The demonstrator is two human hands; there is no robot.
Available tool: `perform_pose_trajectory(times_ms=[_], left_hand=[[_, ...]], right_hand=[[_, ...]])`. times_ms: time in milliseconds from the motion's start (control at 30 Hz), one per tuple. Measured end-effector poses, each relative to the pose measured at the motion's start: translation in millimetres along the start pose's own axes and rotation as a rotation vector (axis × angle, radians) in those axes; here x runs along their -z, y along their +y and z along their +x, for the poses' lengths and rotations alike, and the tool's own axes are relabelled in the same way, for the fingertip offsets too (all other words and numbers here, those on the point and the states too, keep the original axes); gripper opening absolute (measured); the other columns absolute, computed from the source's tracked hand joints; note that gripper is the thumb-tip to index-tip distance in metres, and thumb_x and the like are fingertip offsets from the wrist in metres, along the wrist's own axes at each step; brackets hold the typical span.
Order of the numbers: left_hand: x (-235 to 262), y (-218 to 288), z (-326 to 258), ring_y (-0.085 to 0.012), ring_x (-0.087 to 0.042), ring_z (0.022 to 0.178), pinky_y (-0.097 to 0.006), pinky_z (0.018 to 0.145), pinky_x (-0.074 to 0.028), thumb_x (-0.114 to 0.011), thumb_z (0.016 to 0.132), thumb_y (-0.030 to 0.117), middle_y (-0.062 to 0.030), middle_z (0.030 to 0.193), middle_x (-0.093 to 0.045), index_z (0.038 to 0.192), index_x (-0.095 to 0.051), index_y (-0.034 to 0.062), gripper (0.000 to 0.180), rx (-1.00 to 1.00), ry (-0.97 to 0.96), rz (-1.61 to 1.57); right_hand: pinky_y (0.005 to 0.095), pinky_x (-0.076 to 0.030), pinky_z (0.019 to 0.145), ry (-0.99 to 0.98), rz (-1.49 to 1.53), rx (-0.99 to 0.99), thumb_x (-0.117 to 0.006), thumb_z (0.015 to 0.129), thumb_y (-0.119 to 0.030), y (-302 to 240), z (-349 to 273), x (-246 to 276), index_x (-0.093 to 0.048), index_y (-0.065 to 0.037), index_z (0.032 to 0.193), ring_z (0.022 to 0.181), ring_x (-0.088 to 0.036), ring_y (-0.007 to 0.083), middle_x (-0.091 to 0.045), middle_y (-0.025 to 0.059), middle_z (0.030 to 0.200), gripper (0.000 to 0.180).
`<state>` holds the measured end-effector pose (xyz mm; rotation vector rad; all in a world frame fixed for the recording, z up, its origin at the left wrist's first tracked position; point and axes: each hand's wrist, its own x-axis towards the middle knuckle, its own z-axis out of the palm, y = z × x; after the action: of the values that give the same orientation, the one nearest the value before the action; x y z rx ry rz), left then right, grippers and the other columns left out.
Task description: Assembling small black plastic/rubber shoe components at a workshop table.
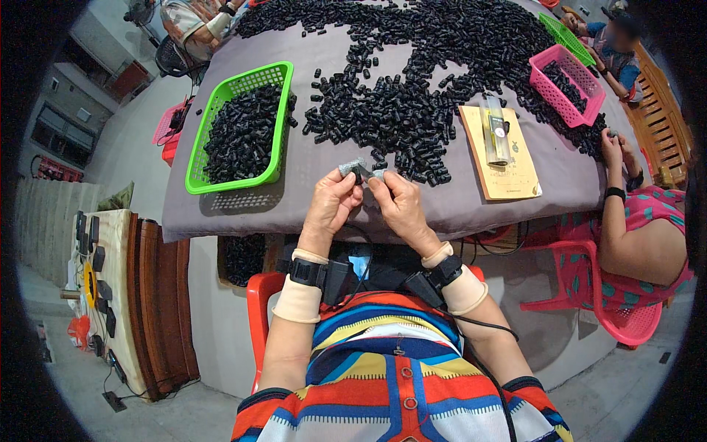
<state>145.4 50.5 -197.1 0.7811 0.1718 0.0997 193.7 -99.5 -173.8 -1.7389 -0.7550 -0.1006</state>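
Both my hands meet just past the table's near edge, in front of a heap of small black cylindrical parts (412,125). My left hand (335,199) is closed in a pinch on one small black part, mostly covered by the fingers. Grey coverings wrap fingertips on both hands. Close beside it, my right hand (401,206) is also pinched, its fingertips turned toward that part; whatever it grips is too small to make out. To the left, a green basket (193,173) holds many of the same black parts.
A yellow envelope (512,180) lies right of the heap with a clear plastic package (495,132) on it. Farther right stand a pink basket (589,110) and a green basket (563,33). Other people work around the grey-covered table (236,217). Cables hang by my wrists.
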Motion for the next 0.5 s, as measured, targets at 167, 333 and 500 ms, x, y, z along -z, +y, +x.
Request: perform_pose_trajectory(times_ms=[167,333,500], left_hand=[[8.8,0.2,0.6,-0.009,-0.054,0.065,-0.02,0.057,-0.046,-0.054,0.087,0.006,-0.0048,0.085,-0.06,0.112,-0.054,-0.0001,0.025,0.012,-0.016,-0.049],[5.8,1.7,-0.1,-0.0078,-0.054,0.066,-0.019,0.057,-0.046,-0.055,0.086,0.004,-0.0049,0.087,-0.06,0.112,-0.054,-0.0012,0.027,0.02,-0.019,-0.07],[3.9,1.9,-0.9,-0.0081,-0.054,0.067,-0.019,0.059,-0.046,-0.055,0.086,0.003,-0.0054,0.088,-0.06,0.112,-0.054,-0.0016,0.027,0.024,-0.026,-0.075]], right_hand=[[0.0383,-0.04,0.051,-0.05,-0.057,0.072,-0.059,0.083,-0.016,1.1,-3.1,-4.1,-0.053,0.0,0.073,0.059,-0.053,0.0326,-0.053,0.0151,0.068,0.02],[0.0387,-0.041,0.052,-0.044,-0.109,0.139,-0.061,0.081,-0.016,0.9,-3.4,-5.0,-0.055,-0.001,0.074,0.061,-0.055,0.0332,-0.054,0.0143,0.069,0.018],[0.0372,-0.04,0.053,-0.033,-0.105,0.138,-0.058,0.083,-0.013,1.1,-3.5,-5.1,-0.053,0.001,0.073,0.06,-0.052,0.0319,-0.051,0.0151,0.067,0.018]])
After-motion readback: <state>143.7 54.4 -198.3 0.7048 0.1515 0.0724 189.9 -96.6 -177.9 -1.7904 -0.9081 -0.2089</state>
